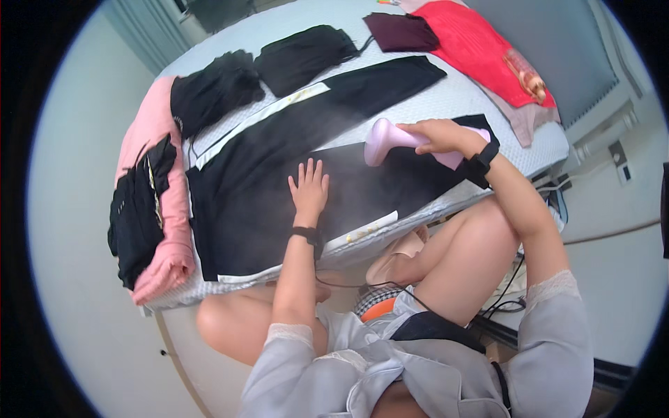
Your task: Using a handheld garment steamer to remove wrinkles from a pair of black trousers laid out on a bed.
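A pair of black trousers (251, 214) with white side stripes lies spread on the bed before me, its two legs pointing to the upper right. My left hand (310, 192) rests palm down on the nearer part of the trousers, fingers apart. In my right hand (444, 137) is a light purple handheld garment steamer (384, 141), gripped by its handle above the nearer leg. The steamer's head faces left, and whether it touches the cloth cannot be made out. Pale steam hangs over the trousers between the steamer and my left hand.
Folded black garments (306, 57) line the far side, beside a dark maroon one (401, 32). Red cloth (470, 47) at right carries a clear bottle (522, 73). At left, a black garment (141, 214) lies on a pink blanket (175, 271). Cables run near the bed's (543, 149) right edge.
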### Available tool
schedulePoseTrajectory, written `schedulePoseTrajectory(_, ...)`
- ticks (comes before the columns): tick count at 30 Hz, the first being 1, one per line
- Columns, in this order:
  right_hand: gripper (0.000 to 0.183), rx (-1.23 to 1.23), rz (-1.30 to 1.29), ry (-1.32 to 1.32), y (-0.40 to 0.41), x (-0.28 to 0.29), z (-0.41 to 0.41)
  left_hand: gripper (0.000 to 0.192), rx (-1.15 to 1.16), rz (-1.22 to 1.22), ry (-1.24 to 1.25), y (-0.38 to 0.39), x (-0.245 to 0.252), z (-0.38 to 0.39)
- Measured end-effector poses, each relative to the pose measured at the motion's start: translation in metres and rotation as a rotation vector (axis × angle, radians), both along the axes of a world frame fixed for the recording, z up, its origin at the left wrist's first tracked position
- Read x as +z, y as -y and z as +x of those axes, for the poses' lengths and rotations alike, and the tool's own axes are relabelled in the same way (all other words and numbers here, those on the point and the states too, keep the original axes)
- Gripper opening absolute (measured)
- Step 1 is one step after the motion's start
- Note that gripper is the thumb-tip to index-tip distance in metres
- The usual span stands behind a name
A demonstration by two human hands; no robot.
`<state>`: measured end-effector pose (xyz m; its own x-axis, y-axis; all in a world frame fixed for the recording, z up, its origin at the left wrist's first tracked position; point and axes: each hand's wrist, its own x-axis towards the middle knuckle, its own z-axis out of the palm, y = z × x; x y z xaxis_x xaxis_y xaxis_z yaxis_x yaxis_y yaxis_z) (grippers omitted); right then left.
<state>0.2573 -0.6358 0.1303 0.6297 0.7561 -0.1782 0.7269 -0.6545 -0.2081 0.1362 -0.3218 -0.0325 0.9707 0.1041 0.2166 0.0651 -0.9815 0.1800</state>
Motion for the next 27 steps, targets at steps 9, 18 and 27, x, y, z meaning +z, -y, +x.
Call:
schedulePoseTrajectory(9,0.075,-0.083,-0.061,-0.026,0.019,0.023,0.004,0.048,0.064,-0.053,-0.095,-0.005,0.012,0.008)
schedulePoseTrajectory(18,0.075,-0.026,0.027,-0.133,-0.002,0.022,-0.002,0.061,0.182,-0.070,0.192,0.035,-0.011,-0.039)
schedulePoseTrajectory(27,0.076,0.024,-0.009,-0.244,-0.028,0.023,-0.005,0.081,0.133,-0.208,0.246,0.048,0.024,-0.062)
